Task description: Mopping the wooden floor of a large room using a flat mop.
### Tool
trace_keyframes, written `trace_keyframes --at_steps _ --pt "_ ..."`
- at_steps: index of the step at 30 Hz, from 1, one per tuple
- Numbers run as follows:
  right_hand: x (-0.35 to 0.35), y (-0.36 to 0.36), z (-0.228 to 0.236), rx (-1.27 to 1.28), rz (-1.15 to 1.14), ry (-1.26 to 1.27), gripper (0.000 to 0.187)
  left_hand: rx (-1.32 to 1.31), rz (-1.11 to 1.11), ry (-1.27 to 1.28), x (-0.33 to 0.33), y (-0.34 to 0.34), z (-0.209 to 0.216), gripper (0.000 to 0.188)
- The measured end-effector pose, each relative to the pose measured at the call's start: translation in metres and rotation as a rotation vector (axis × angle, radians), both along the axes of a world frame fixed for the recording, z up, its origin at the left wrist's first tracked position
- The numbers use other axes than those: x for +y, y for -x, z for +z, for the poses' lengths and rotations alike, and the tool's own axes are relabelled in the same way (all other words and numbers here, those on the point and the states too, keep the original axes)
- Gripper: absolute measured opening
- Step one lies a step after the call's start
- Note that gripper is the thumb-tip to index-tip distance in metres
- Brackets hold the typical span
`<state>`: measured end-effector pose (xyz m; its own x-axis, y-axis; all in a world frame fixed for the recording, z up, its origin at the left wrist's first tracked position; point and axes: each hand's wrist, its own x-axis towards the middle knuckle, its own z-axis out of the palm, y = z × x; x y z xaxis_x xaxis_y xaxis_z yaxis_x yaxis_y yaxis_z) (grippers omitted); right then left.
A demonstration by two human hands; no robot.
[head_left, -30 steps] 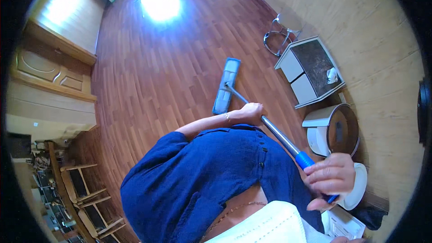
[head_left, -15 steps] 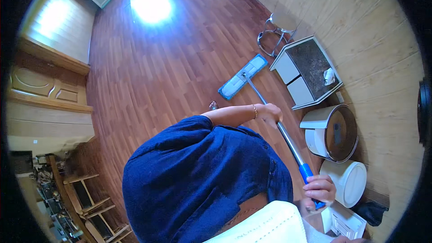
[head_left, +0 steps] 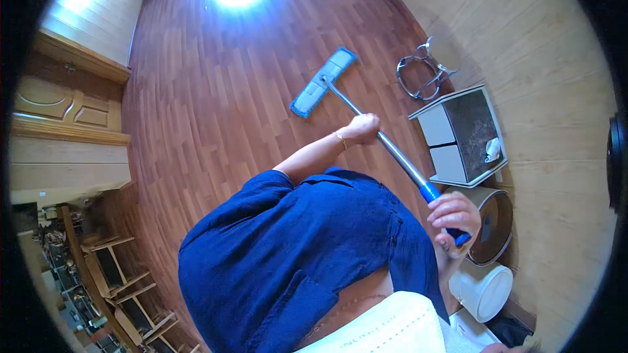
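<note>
Low cabinet beside chrome stool, white container, wooden door

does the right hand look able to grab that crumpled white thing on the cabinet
Probably not yet: the right hand is wrapped around the blue mop grip. Otherwise, nothing visible blocks its way to the crumpled white thing on the cabinet.

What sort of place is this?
Probably a room in a home, though a small office is possible: it has a panelled wooden door, a wood-look floor and a low cabinet against the wall.
</note>
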<state>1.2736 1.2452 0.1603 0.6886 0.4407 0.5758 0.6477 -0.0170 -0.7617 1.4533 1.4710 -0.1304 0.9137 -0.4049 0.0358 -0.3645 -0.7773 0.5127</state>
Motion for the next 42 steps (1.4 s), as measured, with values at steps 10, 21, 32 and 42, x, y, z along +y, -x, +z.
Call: trace_keyframes --at_steps 10,21,32,42 --pt "0.091 -0.107 -0.009 0.17 0.486 0.109 0.019 -0.139 0.383 0.064 0.164 0.027 0.018 0.014" --pt "0.11 -0.244 -0.011 0.463 0.718 0.13 0.015 0.066 0.7 -0.06 0.184 0.02 0.026 0.023" --pt "0.043 -0.408 0.047 0.417 0.705 0.033 0.002 0.208 0.711 -0.039 0.095 -0.126 0.088 0.027" --pt "-0.05 -0.458 0.127 0.077 0.562 0.172 0.008 0.01 0.386 0.189 -0.007 -0.278 0.125 0.02"
